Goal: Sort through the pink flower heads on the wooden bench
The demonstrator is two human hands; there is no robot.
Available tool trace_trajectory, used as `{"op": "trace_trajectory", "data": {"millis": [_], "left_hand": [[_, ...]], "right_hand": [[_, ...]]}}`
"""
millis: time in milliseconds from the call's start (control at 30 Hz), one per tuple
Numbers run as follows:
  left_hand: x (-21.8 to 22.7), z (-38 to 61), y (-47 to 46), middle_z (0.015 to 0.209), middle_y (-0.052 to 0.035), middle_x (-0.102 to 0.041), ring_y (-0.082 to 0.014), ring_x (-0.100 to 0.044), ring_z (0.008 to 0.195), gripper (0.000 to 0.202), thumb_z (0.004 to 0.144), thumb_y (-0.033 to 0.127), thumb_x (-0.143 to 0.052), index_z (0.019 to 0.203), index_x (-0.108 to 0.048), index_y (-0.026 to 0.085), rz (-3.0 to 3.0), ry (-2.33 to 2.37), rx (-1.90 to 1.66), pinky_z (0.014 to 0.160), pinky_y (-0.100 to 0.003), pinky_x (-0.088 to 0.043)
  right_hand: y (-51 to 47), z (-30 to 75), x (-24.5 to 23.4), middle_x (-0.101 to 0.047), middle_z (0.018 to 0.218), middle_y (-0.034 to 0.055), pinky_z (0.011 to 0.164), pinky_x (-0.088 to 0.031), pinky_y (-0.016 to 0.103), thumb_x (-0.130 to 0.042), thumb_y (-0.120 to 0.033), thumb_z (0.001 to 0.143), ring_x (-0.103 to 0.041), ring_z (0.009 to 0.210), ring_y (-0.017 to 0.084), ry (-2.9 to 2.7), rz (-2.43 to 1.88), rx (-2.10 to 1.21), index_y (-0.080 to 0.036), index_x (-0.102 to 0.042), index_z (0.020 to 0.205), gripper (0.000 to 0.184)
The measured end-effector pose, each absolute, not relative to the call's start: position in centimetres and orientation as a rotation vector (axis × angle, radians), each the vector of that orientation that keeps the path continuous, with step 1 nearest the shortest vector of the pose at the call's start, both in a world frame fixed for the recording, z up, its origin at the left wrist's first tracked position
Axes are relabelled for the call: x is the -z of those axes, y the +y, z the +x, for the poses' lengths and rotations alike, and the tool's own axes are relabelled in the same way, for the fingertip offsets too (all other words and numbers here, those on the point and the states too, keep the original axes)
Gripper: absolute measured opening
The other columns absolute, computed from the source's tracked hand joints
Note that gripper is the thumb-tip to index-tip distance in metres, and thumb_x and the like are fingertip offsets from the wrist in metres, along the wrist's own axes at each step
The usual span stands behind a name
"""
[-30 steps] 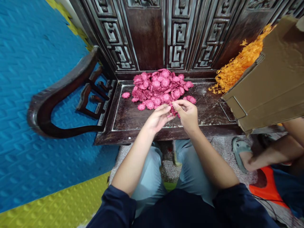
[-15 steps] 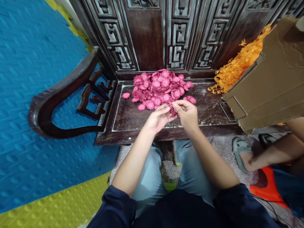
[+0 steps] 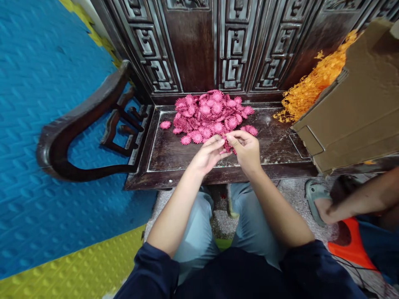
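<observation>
Between my two hands is a small pink artificial flower piece (image 3: pixel 227 145), partly covered by my fingers. My left hand (image 3: pixel 209 154) pinches its left side with thumb and fingers. From the right, the thumb and forefinger of my right hand (image 3: pixel 246 150) close on the same piece. Just behind my hands lies a heap of pink artificial flower heads (image 3: pixel 212 110) with toothed petals, on the dark wooden bench seat (image 3: pixel 174 155). One loose pink flower head (image 3: pixel 165 125) rests left of the heap, and a few more (image 3: pixel 250 130) sit to its right.
A cardboard box (image 3: pixel 352 104) stands at the right, with orange artificial sprigs (image 3: pixel 314 87) beside it. The bench's curved armrest (image 3: pixel 46 149) is at left, over blue matting (image 3: pixel 56 216). Another person's leg (image 3: pixel 358 203) and sandalled foot show at the lower right.
My hands stay almost in place, still holding the pink flower piece. At the right, the other person's leg has shifted slightly.
</observation>
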State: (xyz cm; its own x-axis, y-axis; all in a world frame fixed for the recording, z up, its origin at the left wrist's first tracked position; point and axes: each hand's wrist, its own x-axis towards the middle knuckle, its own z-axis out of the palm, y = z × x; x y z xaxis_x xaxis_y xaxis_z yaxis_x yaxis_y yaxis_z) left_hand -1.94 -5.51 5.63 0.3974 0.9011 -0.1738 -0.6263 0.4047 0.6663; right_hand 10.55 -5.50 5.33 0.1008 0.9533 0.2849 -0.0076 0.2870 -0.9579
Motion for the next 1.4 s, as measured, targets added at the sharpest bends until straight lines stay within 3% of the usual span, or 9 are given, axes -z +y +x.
{"op": "trace_trajectory", "data": {"millis": [833, 1400], "left_hand": [[-5.48, -2.07, -5.52, 0.067, 0.0023, -0.056, -0.0105, -0.054, 0.067, 0.019, 0.065, 0.02, -0.073, 0.068, -0.055, 0.017, 0.565, 0.534, -1.027, 0.075, -0.031, -0.05], [-5.67, -1.95, -5.55, 0.064, 0.0037, -0.055, -0.0095, -0.055, 0.066, 0.021, 0.063, 0.022, -0.072, 0.067, -0.052, 0.016, 0.62, 0.59, -1.043, 0.072, -0.027, -0.049]], "right_hand": [[-5.51, 10.5, -5.46, -0.07, 0.075, -0.0005, 0.07, -0.052, 0.028, -0.067, -0.037, 0.073, -0.063, 0.07, 0.013, -1.231, -1.023, -0.94, -0.021, -0.067, 0.077, 0.017], [-5.64, 10.53, -5.67, -0.07, 0.073, -0.0012, 0.068, -0.052, 0.028, -0.066, -0.032, 0.074, -0.063, 0.069, 0.012, -1.243, -1.048, -0.896, -0.021, -0.068, 0.077, 0.012]]}}
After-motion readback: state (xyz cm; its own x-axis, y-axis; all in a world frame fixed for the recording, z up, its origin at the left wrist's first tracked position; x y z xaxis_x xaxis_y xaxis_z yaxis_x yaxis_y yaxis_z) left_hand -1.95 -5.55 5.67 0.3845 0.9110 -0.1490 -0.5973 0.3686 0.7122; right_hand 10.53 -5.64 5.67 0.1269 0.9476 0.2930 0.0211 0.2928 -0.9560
